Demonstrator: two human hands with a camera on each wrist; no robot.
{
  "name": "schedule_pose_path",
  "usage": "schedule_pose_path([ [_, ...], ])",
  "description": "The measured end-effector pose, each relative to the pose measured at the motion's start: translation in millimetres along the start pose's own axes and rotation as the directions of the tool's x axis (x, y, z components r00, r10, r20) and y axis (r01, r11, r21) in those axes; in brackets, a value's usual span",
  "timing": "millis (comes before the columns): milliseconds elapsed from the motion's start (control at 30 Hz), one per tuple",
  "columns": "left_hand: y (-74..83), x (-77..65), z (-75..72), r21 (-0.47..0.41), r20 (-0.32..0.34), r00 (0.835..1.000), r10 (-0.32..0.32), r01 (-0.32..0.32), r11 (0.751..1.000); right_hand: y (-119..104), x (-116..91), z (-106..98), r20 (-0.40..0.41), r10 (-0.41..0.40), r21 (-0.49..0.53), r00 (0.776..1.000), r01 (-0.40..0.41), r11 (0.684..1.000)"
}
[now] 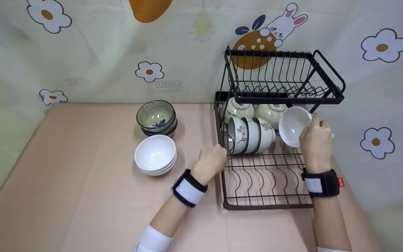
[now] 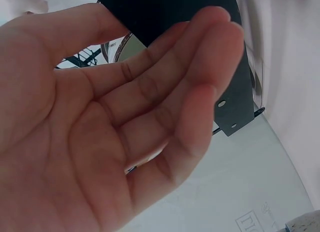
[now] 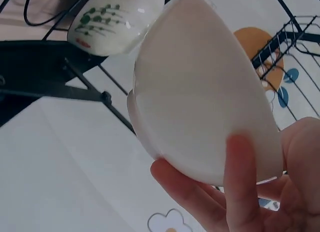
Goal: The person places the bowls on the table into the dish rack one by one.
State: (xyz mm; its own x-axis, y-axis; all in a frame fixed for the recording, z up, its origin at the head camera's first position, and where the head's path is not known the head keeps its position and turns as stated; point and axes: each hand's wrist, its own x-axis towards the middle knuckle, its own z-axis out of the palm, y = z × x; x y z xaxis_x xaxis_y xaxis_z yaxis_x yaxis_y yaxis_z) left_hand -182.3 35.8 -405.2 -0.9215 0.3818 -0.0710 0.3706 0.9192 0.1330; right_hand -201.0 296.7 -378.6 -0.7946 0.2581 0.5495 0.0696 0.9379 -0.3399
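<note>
Right hand — grips white bowl; left hand — loosely curled, by dish rack

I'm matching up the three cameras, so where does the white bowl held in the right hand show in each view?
Head: the white bowl is right of centre, tilted in the right hand.
Left wrist: I cannot make it out there.
Right wrist: large, across the middle of the picture.
Shared landmark: the black rack, partly visible in both wrist views.
</note>
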Motion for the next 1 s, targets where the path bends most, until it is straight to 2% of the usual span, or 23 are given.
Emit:
schedule_pose_path([
  [167, -0.2, -0.5, 0.5, 0.043, -0.026, 1.000, 0.016, -0.015, 0.999, -2.9, -4.2, 8.3, -0.019, -0.070, -0.034, 0.997, 0.069, 0.997],
  [400, -0.4, -0.7, 0.9, 0.027, -0.027, 1.000, 0.010, -0.009, 1.000, -5.4, -6.9, 19.5, 0.011, -0.114, -0.053, 0.993, 0.115, 0.992],
  [700, 0.3, -0.2, 0.5, 0.042, -0.020, 1.000, 0.015, -0.014, 0.999, -1.6, -9.9, 31.5, -0.008, -0.166, -0.085, 0.986, 0.165, 0.983],
  [1000, 0.5, -0.4, 0.2, 0.047, -0.025, 1.000, 0.016, -0.015, 0.999, -4.4, -13.4, 41.5, 0.009, -0.222, -0.119, 0.975, 0.222, 0.968],
])
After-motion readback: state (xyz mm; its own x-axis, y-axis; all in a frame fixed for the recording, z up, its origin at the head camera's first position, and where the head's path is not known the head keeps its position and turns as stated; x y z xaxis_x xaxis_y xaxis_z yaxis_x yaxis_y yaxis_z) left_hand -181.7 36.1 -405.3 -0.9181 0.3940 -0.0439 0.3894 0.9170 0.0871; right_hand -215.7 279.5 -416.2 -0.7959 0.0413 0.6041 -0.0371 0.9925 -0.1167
